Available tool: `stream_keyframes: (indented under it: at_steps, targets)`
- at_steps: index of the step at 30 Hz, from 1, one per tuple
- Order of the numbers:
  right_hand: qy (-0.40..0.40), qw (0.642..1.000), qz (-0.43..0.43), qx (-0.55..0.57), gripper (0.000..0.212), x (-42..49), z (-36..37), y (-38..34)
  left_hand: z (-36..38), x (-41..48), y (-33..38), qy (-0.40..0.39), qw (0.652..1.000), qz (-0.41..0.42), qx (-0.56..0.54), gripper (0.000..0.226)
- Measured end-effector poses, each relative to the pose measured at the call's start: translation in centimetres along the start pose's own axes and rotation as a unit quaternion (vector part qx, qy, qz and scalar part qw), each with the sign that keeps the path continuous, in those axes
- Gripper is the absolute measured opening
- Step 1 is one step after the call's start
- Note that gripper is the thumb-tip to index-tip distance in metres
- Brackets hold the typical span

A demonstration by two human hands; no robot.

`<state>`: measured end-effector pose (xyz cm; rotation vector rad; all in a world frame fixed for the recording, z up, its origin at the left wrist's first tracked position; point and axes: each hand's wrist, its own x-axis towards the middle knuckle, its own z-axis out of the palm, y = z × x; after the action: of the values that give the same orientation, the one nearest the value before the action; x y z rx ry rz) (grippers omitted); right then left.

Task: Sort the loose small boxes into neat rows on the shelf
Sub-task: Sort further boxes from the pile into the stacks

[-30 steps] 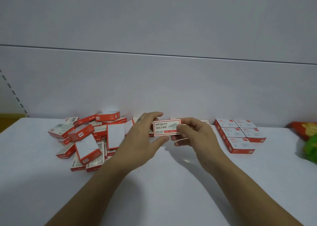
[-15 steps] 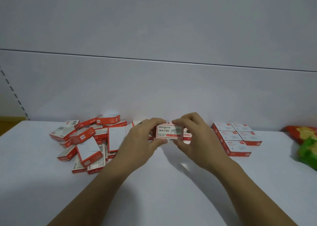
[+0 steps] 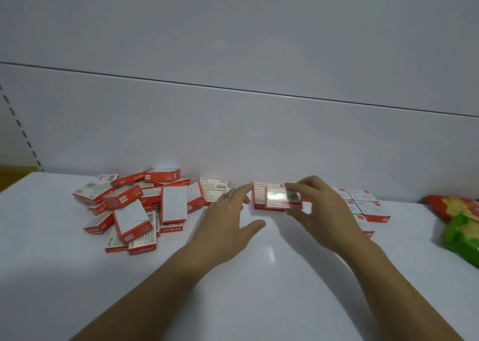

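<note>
A loose pile of small red-and-white boxes (image 3: 137,206) lies at the left of the white shelf (image 3: 233,289). My right hand (image 3: 318,211) pinches one red-and-white box (image 3: 282,198), blurred, just in front of a few boxes laid flat (image 3: 261,193) near the back wall. My left hand (image 3: 230,221) hovers beside that box with fingers spread and nothing in it. Several boxes sit in neat rows (image 3: 368,203) at the right, partly hidden by my right hand.
Red and green snack bags (image 3: 458,224) lie at the far right edge. The white back wall (image 3: 233,133) rises right behind the boxes. A perforated shelf upright (image 3: 20,130) runs along the left.
My left hand has let go of the box and opened. My right hand has carried the box a little right and back, over the flat boxes by the wall.
</note>
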<state>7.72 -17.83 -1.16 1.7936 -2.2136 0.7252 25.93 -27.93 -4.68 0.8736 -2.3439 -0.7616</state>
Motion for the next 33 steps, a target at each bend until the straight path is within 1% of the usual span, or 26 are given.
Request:
stream_keyframes:
  at_steps: [3, 5, 9, 14, 18, 26, 30, 33]
  targets:
    - [0.000, 0.997, 0.071, -0.028, 0.041, -0.1, -0.6, 2.8, 0.6, 0.3, 0.0, -0.042, 0.992, 0.023, 0.113, 0.061]
    - [-0.008, 0.994, 0.104, -0.036, 0.035, -0.1, -0.6, 3.8, 1.1, 0.5, 0.0, -0.068, 0.984, 0.028, 0.162, 0.058]
    - [-0.048, 0.989, 0.113, -0.078, 0.030, 0.0, 0.7, 3.6, 1.9, 0.9, 0.1, -0.084, 0.974, 0.027, 0.208, 0.056]
    - [-0.062, 0.986, 0.130, -0.087, 0.033, 0.8, 2.2, 3.5, 2.1, 1.1, -0.2, -0.088, 0.973, 0.028, 0.210, 0.057]
    - [-0.082, 0.982, 0.137, -0.098, 0.031, 0.7, 2.7, 3.3, 2.0, 1.1, -0.2, -0.090, 0.974, 0.031, 0.204, 0.057]
    - [-0.044, 0.981, 0.111, -0.153, 0.031, 0.7, 3.5, 2.5, 1.8, 1.3, -0.1, -0.098, 0.975, 0.022, 0.196, 0.058]
    - [-0.053, 0.978, 0.113, -0.167, 0.028, 0.7, 4.0, 2.0, 1.2, 1.1, 0.3, -0.106, 0.978, 0.025, 0.179, 0.057]
    - [-0.040, 0.979, 0.111, -0.167, 0.033, 0.4, 4.1, 0.3, 0.3, 0.9, 0.6, -0.086, 0.978, 0.031, 0.189, 0.055]
